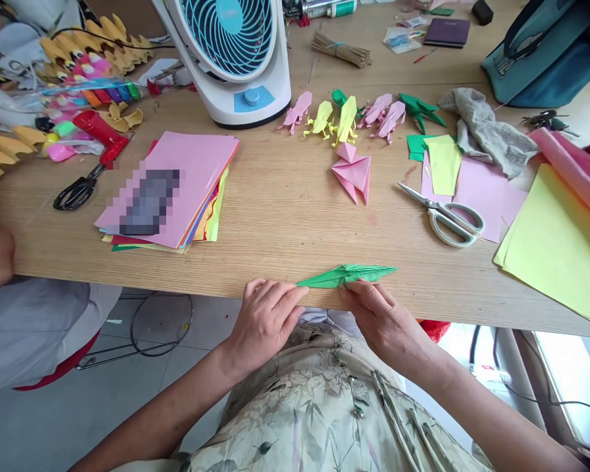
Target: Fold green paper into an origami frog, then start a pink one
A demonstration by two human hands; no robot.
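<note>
The folded green paper [366, 273] lies at the near edge of the worktop [275, 203], its long axis along this edge — the left hand [268, 318] pinches its left tip, the right hand [386, 321] grips its near side around the middle. It looks slender and pointed, with layered creases toward the right.

A: What are the hands holding?

B: The left hand [270, 314] is pinching the left tip of a folded green paper piece [356, 274] at the near edge of the wooden table [275, 216]. The right hand [386, 321] is gripping its lower edge near the middle.

A: What is lying around it?

B: A folded pink piece [356, 172] is resting beyond, near small paper figures [347, 121]. Pale-handled scissors [435, 206] are lying right; a paper stack [201, 170] is sitting left.
</note>
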